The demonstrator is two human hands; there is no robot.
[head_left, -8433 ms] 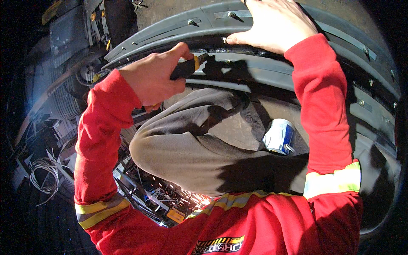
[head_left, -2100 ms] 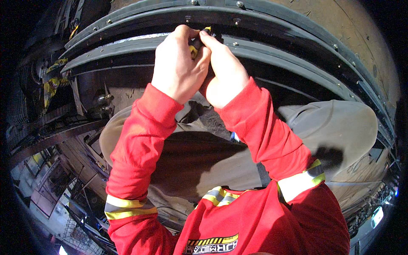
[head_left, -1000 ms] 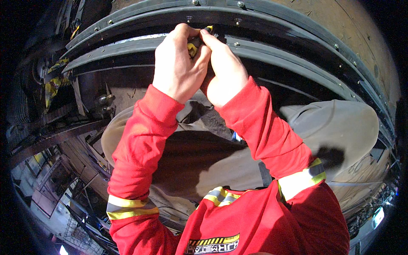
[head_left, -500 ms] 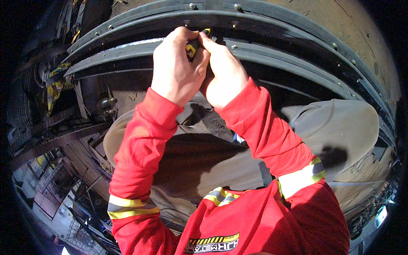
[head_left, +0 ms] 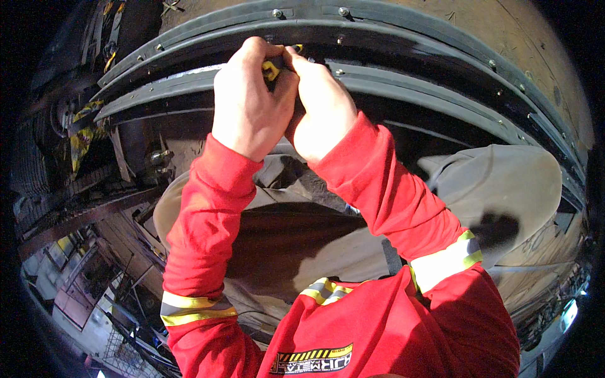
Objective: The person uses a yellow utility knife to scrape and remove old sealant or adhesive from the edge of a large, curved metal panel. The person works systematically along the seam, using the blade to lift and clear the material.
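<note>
My left hand [head_left: 249,104] and my right hand [head_left: 322,104] are close together at the top middle, fingers curled inward. Between them shows a black and yellow hand tool [head_left: 271,69], gripped by both; my fingers hide most of it, so its exact kind cannot be made out. Just beyond and beneath the hands run two long dark strips, the far strip [head_left: 416,28] and the near strip [head_left: 403,88], both dotted with bolts. A bolt [head_left: 340,41] stands in the dark channel to the right of my fingertips. The tool's tip is hidden.
My bent legs, in grey-brown trousers [head_left: 498,183], spread on both sides below the strips. At the left lie dark metal parts and a yellow-marked piece [head_left: 82,138]. A brown, worn sheet surface [head_left: 504,38] extends beyond the far strip.
Both hands have shifted a little to the left along the strips, still closed around the black and yellow tool. The strips appear shifted slightly left too.
</note>
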